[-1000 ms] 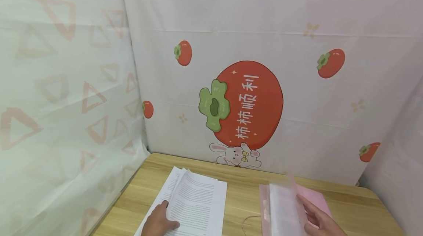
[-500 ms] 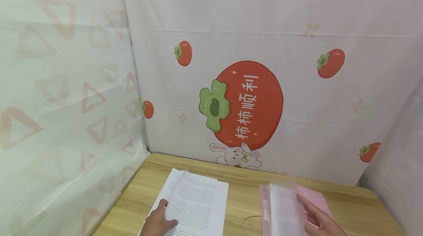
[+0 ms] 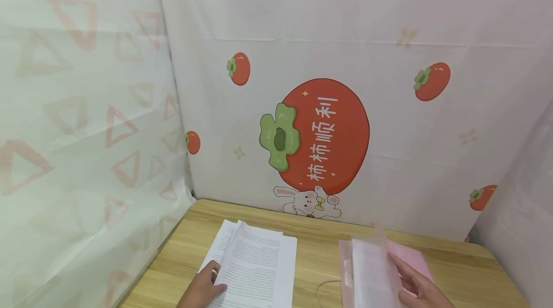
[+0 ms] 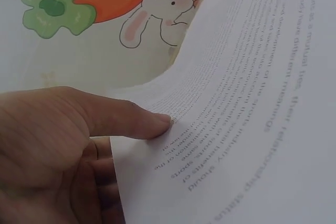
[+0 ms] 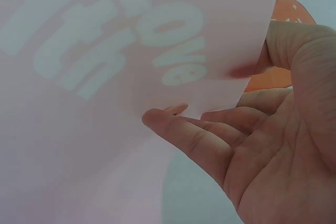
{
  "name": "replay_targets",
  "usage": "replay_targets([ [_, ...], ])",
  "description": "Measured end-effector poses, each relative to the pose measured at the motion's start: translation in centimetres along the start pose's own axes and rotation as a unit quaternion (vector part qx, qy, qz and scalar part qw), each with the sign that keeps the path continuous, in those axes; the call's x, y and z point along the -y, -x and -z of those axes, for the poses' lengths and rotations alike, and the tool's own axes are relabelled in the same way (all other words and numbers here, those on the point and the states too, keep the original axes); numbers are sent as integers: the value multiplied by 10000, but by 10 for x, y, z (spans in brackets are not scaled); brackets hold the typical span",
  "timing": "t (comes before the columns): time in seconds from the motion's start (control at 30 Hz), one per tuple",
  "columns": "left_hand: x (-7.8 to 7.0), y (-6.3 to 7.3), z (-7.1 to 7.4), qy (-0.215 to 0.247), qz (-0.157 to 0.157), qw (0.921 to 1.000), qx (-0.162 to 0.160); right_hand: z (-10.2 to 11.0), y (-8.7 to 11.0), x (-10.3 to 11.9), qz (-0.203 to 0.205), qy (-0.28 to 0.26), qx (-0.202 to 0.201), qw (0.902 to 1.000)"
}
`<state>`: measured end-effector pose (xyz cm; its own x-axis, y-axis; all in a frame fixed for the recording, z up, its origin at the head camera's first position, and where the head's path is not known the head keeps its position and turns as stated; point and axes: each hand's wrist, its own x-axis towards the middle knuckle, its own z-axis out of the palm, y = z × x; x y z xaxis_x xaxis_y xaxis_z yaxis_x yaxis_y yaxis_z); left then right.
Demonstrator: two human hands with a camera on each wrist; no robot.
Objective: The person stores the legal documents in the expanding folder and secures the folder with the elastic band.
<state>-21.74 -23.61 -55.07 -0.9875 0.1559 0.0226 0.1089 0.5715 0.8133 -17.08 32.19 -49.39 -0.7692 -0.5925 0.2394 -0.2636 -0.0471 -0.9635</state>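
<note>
My left hand pinches the left edge of a printed sheet, with the thumb on the text side. In the left wrist view the paper bows upward beside the thumb, and the other fingers lie behind it. More sheets lie underneath. On the right, my right hand holds the raised translucent pink cover of a folder. Whitish plastic pages stand inside the folder. The right wrist view shows the thumb behind the pink cover, with fingers on its near side and pale lettering across it.
Both stacks are on a wood-grain table. A thin cord loop lies left of the folder, and a flat pink part spreads out to its right. White printed cloth hangs behind the table and along the left side.
My left hand has slid slightly left and down along the sheet's edge, and the papers shifted a little. My right hand and the pink cover look unchanged.
</note>
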Motion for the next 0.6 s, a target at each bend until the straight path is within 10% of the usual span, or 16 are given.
replay_targets([
  [0.6, -1, -9, 10, 826, 106, 9939, 717, 0, 2, 3, -441, 70, -181, 9988],
])
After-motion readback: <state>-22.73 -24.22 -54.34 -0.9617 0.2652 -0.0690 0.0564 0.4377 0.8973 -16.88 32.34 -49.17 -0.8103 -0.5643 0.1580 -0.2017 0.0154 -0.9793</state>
